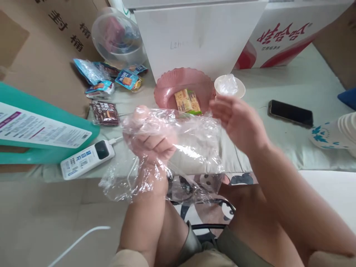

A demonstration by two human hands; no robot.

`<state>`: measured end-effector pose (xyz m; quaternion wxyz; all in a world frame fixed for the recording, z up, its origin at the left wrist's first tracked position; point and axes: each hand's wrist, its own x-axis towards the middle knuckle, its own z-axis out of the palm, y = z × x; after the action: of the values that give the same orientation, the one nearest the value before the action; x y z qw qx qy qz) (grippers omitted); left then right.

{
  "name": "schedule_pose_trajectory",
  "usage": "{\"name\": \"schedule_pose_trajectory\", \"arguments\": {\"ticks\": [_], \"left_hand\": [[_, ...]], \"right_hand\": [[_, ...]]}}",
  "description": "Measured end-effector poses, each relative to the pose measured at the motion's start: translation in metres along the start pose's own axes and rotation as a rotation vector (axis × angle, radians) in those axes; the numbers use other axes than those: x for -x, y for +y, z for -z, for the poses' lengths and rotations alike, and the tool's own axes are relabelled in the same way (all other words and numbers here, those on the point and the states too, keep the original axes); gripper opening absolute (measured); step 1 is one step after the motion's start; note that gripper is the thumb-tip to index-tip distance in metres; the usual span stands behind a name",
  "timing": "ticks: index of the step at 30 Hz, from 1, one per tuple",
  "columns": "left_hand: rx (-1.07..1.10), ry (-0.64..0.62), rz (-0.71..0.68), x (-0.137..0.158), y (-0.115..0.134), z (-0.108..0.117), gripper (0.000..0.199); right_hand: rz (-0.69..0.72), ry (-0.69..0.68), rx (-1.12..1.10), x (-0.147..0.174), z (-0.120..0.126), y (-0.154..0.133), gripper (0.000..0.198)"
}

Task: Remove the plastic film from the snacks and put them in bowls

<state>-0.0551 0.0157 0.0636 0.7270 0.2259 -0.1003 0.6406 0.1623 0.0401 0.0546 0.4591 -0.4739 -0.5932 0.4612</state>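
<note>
My left hand (151, 135) is curled closed inside a large clear plastic bag (194, 148). The crinkled film covers the fingers, wrist and part of the forearm, and spreads out to the right. Beside the bag's right edge, my right hand (239, 122) is raised with its fingers stretched out, slightly blurred, holding nothing. Just beyond both hands sits a pink scalloped plate (164, 92) with packaged crackers (187, 102) on it. A white paper cup (240, 87) with crumpled clear plastic (228, 84) in its mouth stands behind my right hand.
Wrapped snacks (128, 79), a brown snack packet (105, 113) and a clear tub (119, 40) are at the left. Nearer are a green jug (47, 122) and a white power bank (87, 159). A phone (290, 113) and stacked paper cups (333, 131) lie right. White boxes (194, 33) stand behind.
</note>
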Motion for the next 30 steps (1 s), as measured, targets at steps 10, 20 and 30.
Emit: {"name": "schedule_pose_trajectory", "arguments": {"ticks": [10,20,30], "left_hand": [[-1.071,0.436,0.462,-0.001,-0.003,0.02,0.032],[-1.64,0.339,0.819,0.006,-0.026,0.016,0.077],[-1.369,0.508,0.634,0.004,-0.014,0.014,0.026]], "right_hand": [[-0.307,0.486,-0.408,0.049,0.015,0.06,0.027],[-0.333,0.208,-0.476,0.057,0.039,0.06,0.039],[-0.341,0.304,-0.558,0.059,0.058,0.053,0.041]]}}
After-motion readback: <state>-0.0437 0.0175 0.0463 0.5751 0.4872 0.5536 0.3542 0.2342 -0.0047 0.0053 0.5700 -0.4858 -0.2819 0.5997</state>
